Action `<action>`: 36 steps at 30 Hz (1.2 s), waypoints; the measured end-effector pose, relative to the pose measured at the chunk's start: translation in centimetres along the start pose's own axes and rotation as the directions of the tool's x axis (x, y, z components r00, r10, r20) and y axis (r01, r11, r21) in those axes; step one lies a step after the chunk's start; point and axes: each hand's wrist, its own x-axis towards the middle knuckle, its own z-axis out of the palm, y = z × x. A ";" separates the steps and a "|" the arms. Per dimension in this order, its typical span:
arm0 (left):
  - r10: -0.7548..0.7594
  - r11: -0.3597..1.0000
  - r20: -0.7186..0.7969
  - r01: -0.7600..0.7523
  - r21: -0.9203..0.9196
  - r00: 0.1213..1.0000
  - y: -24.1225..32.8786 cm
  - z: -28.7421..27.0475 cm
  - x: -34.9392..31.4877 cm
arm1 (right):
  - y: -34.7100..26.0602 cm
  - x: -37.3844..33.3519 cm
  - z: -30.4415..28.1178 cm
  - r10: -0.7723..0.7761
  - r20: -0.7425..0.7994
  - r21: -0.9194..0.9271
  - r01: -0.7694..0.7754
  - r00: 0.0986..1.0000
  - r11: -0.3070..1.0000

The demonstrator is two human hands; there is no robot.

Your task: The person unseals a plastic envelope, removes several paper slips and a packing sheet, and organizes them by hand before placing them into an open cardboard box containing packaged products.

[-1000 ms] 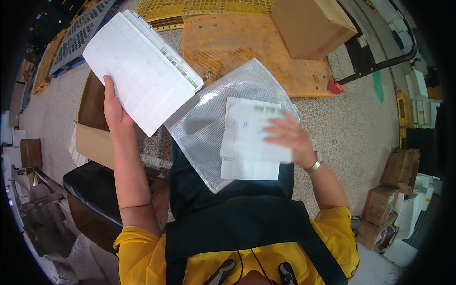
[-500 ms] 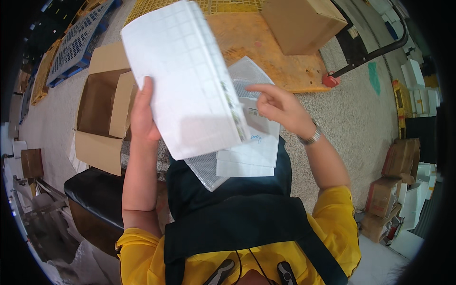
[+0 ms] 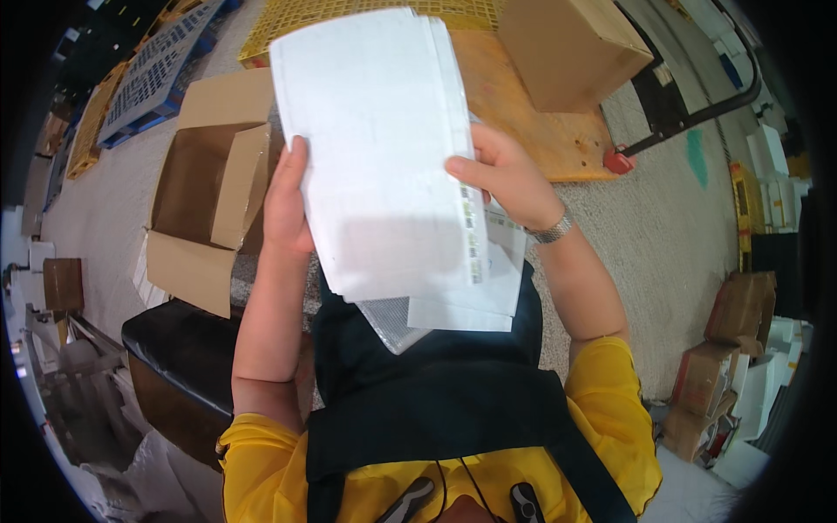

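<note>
**Thin white sheet pinched at both edges**

Left hand (image 3: 286,205) and right hand (image 3: 506,174) each close on the large white plastic mailer sheet (image 3: 384,148), held chest-high over smaller papers (image 3: 471,301). Looks light, floppy, slick; edge grips suit it best.

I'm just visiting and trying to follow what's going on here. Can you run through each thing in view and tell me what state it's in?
White mailer bag: held up flat, gripped on both sides.
Left hand: gripping the bag's left edge.
Right hand: pinching the bag's right edge.
Papers: tucked behind the bag, lower edges showing.
Bubble envelope: behind the papers, one corner visible.
Open cardboard box: on the floor, flaps open.
Closed cardboard box: shut, on a wooden pallet.
</note>
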 end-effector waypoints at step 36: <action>0.106 0.992 -0.098 -0.099 0.080 0.990 1.7 -2.1 1.2 | 4.8 -6.8 -5.4 0.191 0.041 0.666 -0.169 0.981 0.726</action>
